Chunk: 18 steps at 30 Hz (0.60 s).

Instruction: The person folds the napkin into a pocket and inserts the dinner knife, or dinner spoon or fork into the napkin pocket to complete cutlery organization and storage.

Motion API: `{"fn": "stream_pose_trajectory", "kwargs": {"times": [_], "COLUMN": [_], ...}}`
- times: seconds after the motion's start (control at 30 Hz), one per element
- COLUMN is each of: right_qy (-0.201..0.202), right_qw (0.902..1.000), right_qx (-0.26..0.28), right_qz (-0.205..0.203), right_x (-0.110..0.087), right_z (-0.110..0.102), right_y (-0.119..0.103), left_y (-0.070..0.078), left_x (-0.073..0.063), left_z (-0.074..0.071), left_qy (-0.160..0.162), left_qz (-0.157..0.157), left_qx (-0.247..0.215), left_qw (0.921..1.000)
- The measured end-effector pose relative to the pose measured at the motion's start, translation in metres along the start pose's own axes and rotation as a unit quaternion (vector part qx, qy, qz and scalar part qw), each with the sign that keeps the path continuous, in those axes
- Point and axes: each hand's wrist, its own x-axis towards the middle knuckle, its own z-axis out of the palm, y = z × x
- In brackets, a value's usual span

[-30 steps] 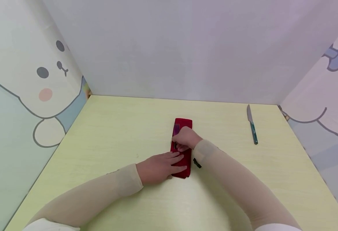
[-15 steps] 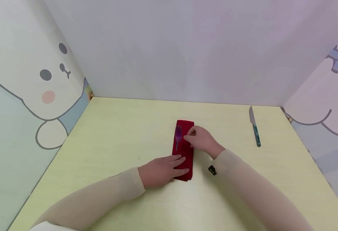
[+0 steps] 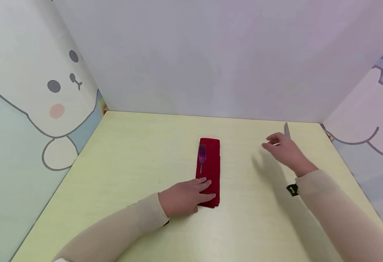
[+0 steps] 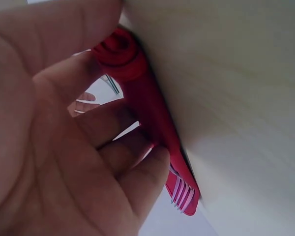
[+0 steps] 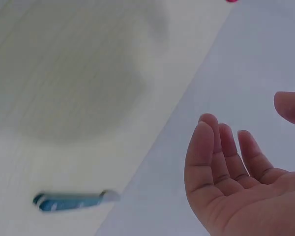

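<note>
A red folded cloth point(image 3: 213, 163) lies lengthwise in the middle of the table, its rolled near end visible in the left wrist view. On its upper left part rests a fork point(image 3: 202, 154) with a purple sheen, tines pointing away. My left hand point(image 3: 186, 198) rests with spread fingers on the cloth's near part. Off to the right, my right hand point(image 3: 286, 151) is raised over the table, fingers relaxed and holding nothing. Beneath it is a knife point(image 3: 287, 130), mostly hidden in the head view; its teal handle point(image 5: 71, 202) shows in the right wrist view.
The pale yellow table point(image 3: 139, 145) meets a plain light wall point(image 3: 191, 58) at the back. Side walls carry cartoon prints, including a white animal face point(image 3: 57, 98) on the left. A dark strap piece point(image 3: 292, 189) hangs at my right sleeve.
My right hand has let go of the fork and moved right, from the cloth to above the knife. The fork stays on the cloth. My left hand keeps its place there.
</note>
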Motion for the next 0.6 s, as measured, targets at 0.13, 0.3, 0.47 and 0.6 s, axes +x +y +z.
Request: {"fn": "stream_pose_trajectory", "kwargs": {"times": [0.13, 0.3, 0.47, 0.6], "right_qy": [0.013, 0.047, 0.085, 0.08], "right_qw": [0.9989, 0.9943, 0.9897, 0.9892], "right_qx": [-0.041, -0.089, -0.1, -0.088], "right_qz": [0.018, 0.035, 0.057, 0.086], "right_x": [-0.002, 0.006, 0.018, 0.027], "right_z": [-0.028, -0.047, -0.062, -0.075], "right_y": [0.025, 0.053, 0.078, 0.091], "left_y": [0.001, 0.001, 0.001, 0.001], "left_x": [0.0, 0.001, 0.0, -0.001], "left_z": [0.002, 0.004, 0.003, 0.001], "left_qy": [0.005, 0.006, 0.011, 0.012], "left_qz": [-0.001, -0.002, 0.002, 0.0], "left_qx": [-0.005, 0.0, 0.0, -0.005], "left_qw": [1.0, 1.0, 0.9999, 0.9999]}}
